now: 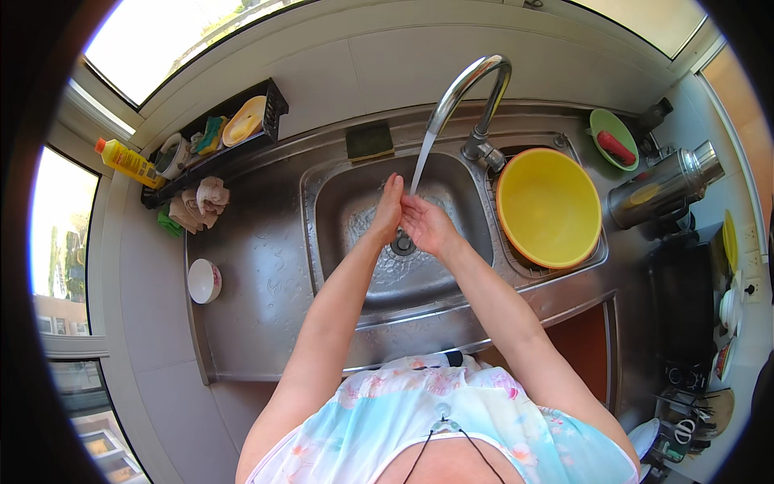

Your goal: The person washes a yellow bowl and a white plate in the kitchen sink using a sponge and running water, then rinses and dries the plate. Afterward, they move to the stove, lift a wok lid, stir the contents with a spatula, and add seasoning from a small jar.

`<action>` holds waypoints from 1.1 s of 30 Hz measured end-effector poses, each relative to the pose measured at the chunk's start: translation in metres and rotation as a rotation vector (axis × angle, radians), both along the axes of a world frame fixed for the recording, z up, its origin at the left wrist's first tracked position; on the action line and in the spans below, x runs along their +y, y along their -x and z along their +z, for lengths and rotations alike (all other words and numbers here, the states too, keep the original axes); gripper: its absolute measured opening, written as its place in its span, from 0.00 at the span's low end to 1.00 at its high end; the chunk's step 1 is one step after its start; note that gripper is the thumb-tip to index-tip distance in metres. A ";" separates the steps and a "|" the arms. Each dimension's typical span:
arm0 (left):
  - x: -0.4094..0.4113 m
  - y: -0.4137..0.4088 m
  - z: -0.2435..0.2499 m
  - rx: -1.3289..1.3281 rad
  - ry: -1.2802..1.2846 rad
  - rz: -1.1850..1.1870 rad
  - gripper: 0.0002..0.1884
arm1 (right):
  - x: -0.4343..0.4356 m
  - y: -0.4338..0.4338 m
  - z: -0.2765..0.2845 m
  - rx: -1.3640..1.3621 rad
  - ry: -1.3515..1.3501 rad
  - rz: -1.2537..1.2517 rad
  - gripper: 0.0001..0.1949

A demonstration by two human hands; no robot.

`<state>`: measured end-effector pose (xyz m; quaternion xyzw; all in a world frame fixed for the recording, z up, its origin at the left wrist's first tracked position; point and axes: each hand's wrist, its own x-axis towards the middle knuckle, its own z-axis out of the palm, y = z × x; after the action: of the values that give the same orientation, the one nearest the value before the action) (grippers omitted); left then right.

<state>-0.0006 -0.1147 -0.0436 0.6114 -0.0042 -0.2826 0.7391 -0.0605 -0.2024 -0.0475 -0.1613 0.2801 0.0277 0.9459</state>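
Note:
Water pours from a chrome gooseneck faucet [465, 85] into a stainless steel sink [344, 181]. Under the stream, my left hand [389, 209] is held on edge with its fingers extended together. My right hand [428, 222] is turned palm up beside it, and its fingertips touch the left hand near the falling water. Neither hand holds an object. Below them, part of the round drain [403, 244] shows through shallow, rippling water.
Right of the sink, a yellow basin [550, 209] rests on a wire rack. Farther right are a steel thermos [662, 184] and a green bowl [612, 130]. A sponge [369, 142] lies behind the sink. Leftward are a white bowl [204, 281], cloths [202, 202] and a black basket [275, 109].

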 end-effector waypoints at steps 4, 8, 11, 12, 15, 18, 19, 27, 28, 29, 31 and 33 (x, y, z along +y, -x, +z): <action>-0.005 -0.003 -0.006 0.129 0.168 0.055 0.24 | 0.022 -0.013 -0.005 -0.149 0.147 -0.221 0.07; -0.005 0.015 -0.004 0.126 0.070 0.170 0.18 | 0.030 -0.002 -0.022 -0.193 1.419 -0.164 0.08; -0.010 0.044 -0.002 0.063 0.103 0.091 0.23 | 0.021 -0.007 -0.033 -0.084 1.373 -0.303 0.11; -0.018 0.054 -0.004 0.017 0.099 0.073 0.24 | 0.019 -0.013 -0.039 0.041 1.038 -0.319 0.11; -0.012 0.048 -0.027 -0.088 -0.030 -0.058 0.28 | -0.001 -0.008 -0.049 0.162 0.419 -0.055 0.12; -0.012 0.016 -0.060 -0.167 -0.186 -0.002 0.28 | 0.000 0.027 -0.030 -0.004 0.329 0.021 0.11; -0.024 0.015 -0.050 -0.174 -0.175 -0.031 0.28 | -0.009 0.037 -0.029 0.064 0.420 -0.007 0.11; -0.155 0.028 0.058 0.023 0.257 -0.135 0.28 | -0.061 0.084 -0.015 0.391 0.673 0.138 0.35; -0.164 0.020 0.051 0.047 0.299 -0.185 0.28 | -0.058 0.082 -0.007 0.379 0.678 0.146 0.34; -0.171 0.011 0.036 0.070 0.340 -0.230 0.29 | -0.055 0.080 -0.001 0.365 0.685 0.158 0.34; -0.171 0.014 0.037 0.067 0.330 -0.250 0.30 | -0.064 0.075 -0.005 0.325 0.605 0.104 0.30; -0.143 0.022 0.033 0.002 0.230 -0.155 0.31 | -0.073 0.066 -0.018 0.226 0.428 -0.002 0.27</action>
<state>-0.0231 -0.2581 -0.0104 0.5201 -0.0831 -0.3375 0.7802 -0.1270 -0.2750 -0.0655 -0.3538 0.3838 -0.0153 0.8528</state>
